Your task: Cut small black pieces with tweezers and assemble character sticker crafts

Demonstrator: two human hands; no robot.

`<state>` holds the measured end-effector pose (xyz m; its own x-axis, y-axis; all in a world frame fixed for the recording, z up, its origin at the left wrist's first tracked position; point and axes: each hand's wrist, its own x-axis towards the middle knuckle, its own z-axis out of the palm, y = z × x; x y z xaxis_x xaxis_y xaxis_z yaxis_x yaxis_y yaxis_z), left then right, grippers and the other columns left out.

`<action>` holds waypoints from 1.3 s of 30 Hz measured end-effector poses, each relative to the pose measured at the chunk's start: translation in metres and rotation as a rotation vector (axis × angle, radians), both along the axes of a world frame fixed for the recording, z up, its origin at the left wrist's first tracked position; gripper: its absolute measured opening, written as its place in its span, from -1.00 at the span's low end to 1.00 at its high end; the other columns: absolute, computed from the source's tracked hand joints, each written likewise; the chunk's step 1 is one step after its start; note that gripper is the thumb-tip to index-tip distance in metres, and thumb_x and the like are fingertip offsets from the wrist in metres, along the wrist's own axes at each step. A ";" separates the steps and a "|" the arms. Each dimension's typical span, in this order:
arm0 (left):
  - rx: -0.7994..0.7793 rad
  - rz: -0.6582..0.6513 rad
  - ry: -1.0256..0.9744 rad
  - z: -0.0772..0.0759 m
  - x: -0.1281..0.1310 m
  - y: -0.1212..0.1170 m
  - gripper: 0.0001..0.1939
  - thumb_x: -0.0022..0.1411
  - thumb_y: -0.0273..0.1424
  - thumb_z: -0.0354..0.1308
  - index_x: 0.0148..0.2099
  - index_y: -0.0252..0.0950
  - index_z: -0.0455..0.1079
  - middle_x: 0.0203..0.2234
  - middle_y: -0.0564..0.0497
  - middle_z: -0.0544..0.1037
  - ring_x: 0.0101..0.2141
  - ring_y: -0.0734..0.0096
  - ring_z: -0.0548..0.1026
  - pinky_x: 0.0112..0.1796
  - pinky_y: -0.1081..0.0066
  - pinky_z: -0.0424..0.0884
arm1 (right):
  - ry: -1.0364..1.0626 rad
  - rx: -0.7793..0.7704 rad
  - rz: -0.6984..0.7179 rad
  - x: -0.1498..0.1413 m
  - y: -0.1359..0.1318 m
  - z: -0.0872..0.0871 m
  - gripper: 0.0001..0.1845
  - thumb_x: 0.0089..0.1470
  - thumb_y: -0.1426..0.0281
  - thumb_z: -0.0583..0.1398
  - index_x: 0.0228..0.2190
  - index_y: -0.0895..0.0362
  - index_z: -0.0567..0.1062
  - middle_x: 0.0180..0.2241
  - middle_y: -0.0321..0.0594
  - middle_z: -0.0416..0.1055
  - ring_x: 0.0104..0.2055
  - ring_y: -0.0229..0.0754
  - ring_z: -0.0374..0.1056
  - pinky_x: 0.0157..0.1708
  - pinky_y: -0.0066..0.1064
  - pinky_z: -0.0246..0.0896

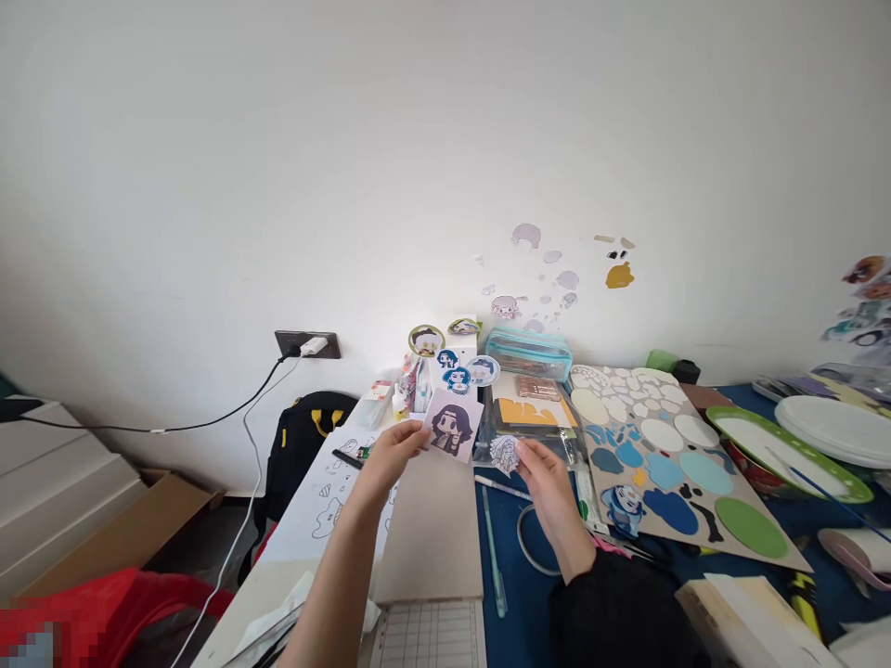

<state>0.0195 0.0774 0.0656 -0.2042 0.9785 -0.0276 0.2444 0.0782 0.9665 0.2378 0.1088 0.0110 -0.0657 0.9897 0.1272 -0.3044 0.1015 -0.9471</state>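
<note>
My left hand (400,449) pinches the left edge of a square card (453,427) printed with a dark-haired cartoon figure. Between the thumb and fingers of my right hand (545,473) is a small paper cutout (504,455) with a line drawing on it. Card and cutout are held up side by side, apart from each other, over the table. Below the card lies a plain grey board (432,533). Behind it several cartoon cutouts, one a round blue-haired figure (457,379), stand against a white box.
At right, a large grey board (696,501) carries coloured paper shapes. A teal pen (494,557) and a ring (533,547) lie on the blue tablecloth. A clear pencil case (529,354) stands by the wall. Line-drawn sheets (313,520) lie at left, near a black backpack (299,445).
</note>
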 end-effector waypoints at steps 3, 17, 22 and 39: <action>0.037 0.007 -0.045 -0.018 0.013 -0.003 -0.66 0.03 -0.09 0.13 -0.35 -0.27 0.45 -0.41 -0.01 0.56 -0.36 0.34 0.47 -0.23 0.37 0.37 | 0.017 -0.002 0.014 0.001 0.000 -0.001 -0.60 -0.15 0.06 0.27 -0.41 0.14 0.56 -0.37 -0.14 0.50 -0.30 -0.12 0.38 -0.26 -0.32 0.28; 0.075 -0.017 -0.119 -0.049 0.041 -0.024 -0.66 0.10 -0.10 0.10 -0.36 -0.29 0.42 -0.40 -0.03 0.59 -0.38 0.33 0.51 -0.30 0.40 0.41 | -0.187 0.070 -0.002 0.007 -0.001 0.004 -0.73 -0.11 0.16 0.27 -0.47 0.13 0.55 -0.30 -0.15 0.50 -0.20 -0.07 0.37 -0.18 -0.30 0.25; 0.056 0.002 -0.175 -0.053 0.040 -0.023 -0.65 0.09 -0.09 0.12 -0.34 -0.31 0.40 -0.40 -0.04 0.59 -0.39 0.30 0.55 -0.30 0.40 0.39 | -0.263 0.130 0.061 0.007 -0.004 0.008 -0.74 -0.12 0.18 0.28 -0.56 0.13 0.53 -0.25 -0.11 0.46 -0.15 -0.03 0.34 -0.23 -0.34 0.27; 0.008 -0.141 -0.236 -0.055 0.048 -0.026 -0.67 0.08 -0.10 0.15 -0.40 -0.30 0.38 -0.46 -0.01 0.57 -0.42 0.32 0.54 -0.37 0.42 0.36 | -0.320 0.254 -0.157 0.008 -0.004 0.001 -0.78 -0.01 0.20 0.21 -0.49 0.10 0.50 -0.08 -0.09 0.37 0.01 -0.03 0.26 -0.10 -0.26 0.22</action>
